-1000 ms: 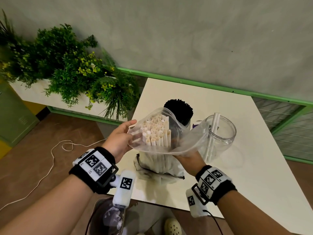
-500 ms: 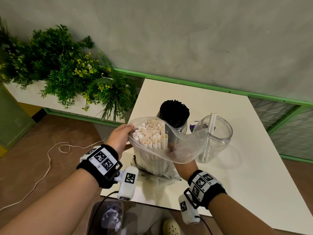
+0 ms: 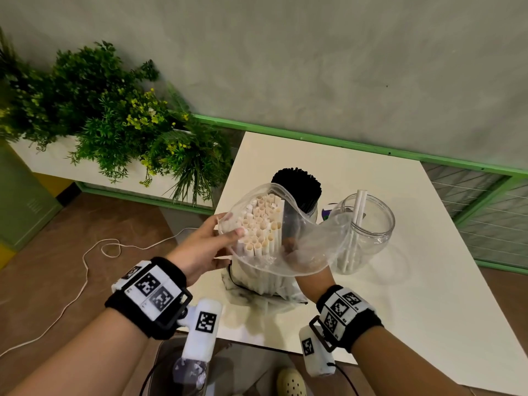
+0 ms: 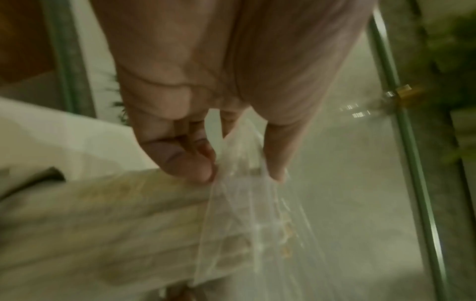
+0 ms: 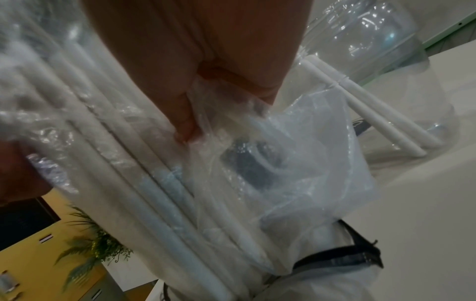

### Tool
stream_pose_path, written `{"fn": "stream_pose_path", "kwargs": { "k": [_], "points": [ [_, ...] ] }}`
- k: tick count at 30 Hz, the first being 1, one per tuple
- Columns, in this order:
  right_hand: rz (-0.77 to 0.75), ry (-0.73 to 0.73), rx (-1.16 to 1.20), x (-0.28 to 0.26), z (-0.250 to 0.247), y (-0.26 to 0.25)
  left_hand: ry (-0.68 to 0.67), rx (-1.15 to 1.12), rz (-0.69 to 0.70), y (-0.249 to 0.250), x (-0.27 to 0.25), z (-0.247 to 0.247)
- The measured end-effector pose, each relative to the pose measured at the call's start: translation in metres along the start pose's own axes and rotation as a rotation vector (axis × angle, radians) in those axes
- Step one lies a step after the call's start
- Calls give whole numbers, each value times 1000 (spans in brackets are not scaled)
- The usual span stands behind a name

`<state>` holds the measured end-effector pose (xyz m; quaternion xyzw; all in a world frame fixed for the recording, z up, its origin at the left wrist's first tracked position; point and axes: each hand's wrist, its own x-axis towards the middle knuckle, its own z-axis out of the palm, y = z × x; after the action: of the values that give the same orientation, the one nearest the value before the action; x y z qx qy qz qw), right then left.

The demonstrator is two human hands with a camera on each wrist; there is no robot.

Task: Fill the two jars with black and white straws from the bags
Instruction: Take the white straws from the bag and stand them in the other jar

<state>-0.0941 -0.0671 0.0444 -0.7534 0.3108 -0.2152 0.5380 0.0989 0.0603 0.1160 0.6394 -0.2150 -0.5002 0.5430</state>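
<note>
Both hands pinch the bag (image 3: 288,247) rim, left hand (image 3: 205,250) at nine o'clock, right hand (image 3: 303,260) at five, likely spreading it so white straws (image 3: 261,227) lift toward the jar (image 3: 368,232) at three o'clock.

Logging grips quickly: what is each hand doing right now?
Left hand: pinching the rim of the clear bag of white straws.
Right hand: gripping the same bag's plastic.

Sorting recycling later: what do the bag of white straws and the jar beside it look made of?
Clear floppy bag: thin glossy plastic film, seemingly; it sags and wrinkles. White straws: matte, possibly paper. Clear round jar: see-through with highlights; glass or plastic, cannot tell.
</note>
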Motion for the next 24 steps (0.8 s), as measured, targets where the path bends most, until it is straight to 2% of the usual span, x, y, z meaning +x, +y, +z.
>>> {"fn": "stream_pose_path", "kwargs": {
  "k": [2, 4, 6, 10, 12, 15, 18, 20, 21, 22, 24],
  "points": [
    [18, 121, -2, 2, 4, -8, -49, -46, 41, -6, -1, 0],
    [34, 130, -69, 3, 6, -12, -66, -74, 72, -10, 1, -3],
    [76, 120, -50, 8, 5, -7, -70, -57, 95, -17, 3, -6],
    [78, 91, -193, 2, 3, 1, 16, 213, 113, -24, 6, -10],
    [86, 64, -225, 1, 1, -1, 12, 164, 94, -20, 9, -12],
    [94, 2, -216, -1, -3, -5, 26, -36, 95, 4, 15, -10],
    [80, -31, -219, 0, -3, -8, -1, 137, 108, 27, 22, 0],
    [95, -11, -189, 2, -3, -14, 40, 250, 127, 31, 25, 6],
    [78, -1, -103, 3, -2, -15, 74, 266, 142, 31, 27, 7],
    [29, 34, -130, 3, -2, -18, 93, 257, 141, 31, 30, 8],
    [44, 67, -121, 5, -4, -18, 91, 169, 96, 32, 33, 10]
  ]
}}
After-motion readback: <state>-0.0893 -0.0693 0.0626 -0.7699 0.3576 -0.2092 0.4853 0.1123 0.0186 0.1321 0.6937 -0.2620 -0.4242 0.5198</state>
